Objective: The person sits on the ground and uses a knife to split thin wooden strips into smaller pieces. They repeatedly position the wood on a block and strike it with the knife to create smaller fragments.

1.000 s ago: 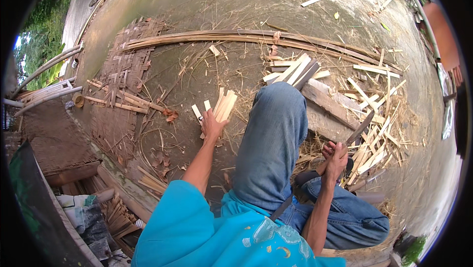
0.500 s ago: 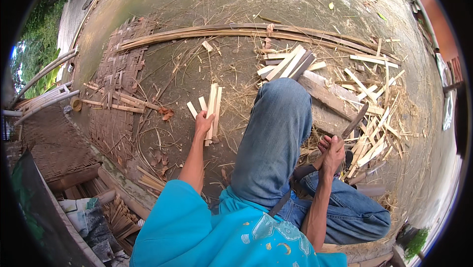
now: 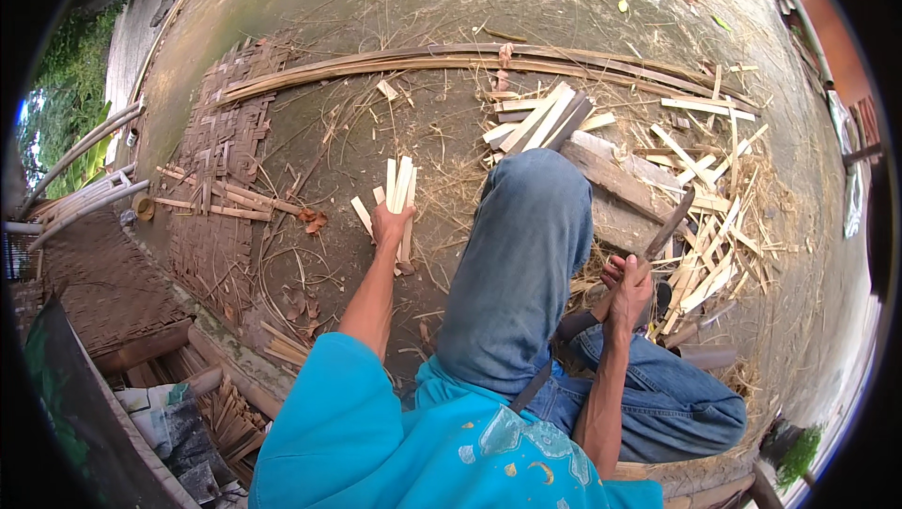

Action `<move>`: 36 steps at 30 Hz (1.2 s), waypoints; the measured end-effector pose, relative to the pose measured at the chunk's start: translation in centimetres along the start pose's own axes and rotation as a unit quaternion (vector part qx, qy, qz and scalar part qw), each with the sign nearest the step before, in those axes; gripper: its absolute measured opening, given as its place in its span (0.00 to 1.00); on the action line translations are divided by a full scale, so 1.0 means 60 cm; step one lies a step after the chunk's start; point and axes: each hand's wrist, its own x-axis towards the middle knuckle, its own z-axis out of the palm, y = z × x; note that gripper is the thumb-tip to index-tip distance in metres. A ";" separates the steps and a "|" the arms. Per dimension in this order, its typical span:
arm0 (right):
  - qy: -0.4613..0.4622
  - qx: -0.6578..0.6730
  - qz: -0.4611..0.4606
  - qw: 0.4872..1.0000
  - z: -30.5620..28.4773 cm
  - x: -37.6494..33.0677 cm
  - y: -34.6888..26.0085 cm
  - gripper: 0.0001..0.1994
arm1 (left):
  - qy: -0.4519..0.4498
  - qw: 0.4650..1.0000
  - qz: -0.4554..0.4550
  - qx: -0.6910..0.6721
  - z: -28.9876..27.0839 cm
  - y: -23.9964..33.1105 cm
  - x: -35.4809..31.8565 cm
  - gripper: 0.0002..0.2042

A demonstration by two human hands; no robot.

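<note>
pale strips (image 3: 398,186), left of the raised knee (image 3: 540,185), are apparently pinched by the left hand (image 3: 390,225), fingertips hidden, and could be spilled by a loose hold, while the knee could be nicked if the knife (image 3: 670,224) clasped in the right hand (image 3: 629,289) is swung.

Our strips (image 3: 400,188) sit between matting (image 3: 218,145) and knee (image 3: 537,197), a heap (image 3: 707,287) right; long slats (image 3: 413,60) ahead perhaps overlap the matting.

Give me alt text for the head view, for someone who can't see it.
A turquoise-shirted person has the left hand on pale strips on the ground, the right hand gripping a dark, blade-like tool. Scattered pale pieces lie right of the raised, jeans-clad knee, beside a weathered plank.
</note>
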 end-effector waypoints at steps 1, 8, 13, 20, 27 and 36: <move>0.001 0.000 0.001 1.000 -0.002 0.002 0.002 0.19 | -0.009 0.999 0.020 0.032 0.002 0.007 0.002 0.23; -0.005 0.003 0.008 1.000 -0.004 0.005 0.011 0.18 | -0.025 0.995 -0.057 0.072 0.015 0.006 0.022 0.26; -0.009 0.006 0.015 1.000 -0.001 -0.001 0.002 0.18 | -0.074 0.980 -0.119 -0.142 -0.011 -0.018 0.027 0.18; 0.000 0.017 0.014 1.000 -0.006 0.006 0.008 0.19 | -0.143 0.894 -0.171 -0.389 -0.100 -0.006 0.003 0.10; -0.009 0.019 0.015 1.000 0.000 0.001 0.008 0.19 | -0.103 0.987 -0.024 -0.123 -0.094 -0.032 -0.035 0.10; -0.012 0.013 0.012 1.000 -0.005 0.004 0.015 0.19 | -0.156 0.963 0.159 0.150 -0.021 0.029 -0.134 0.23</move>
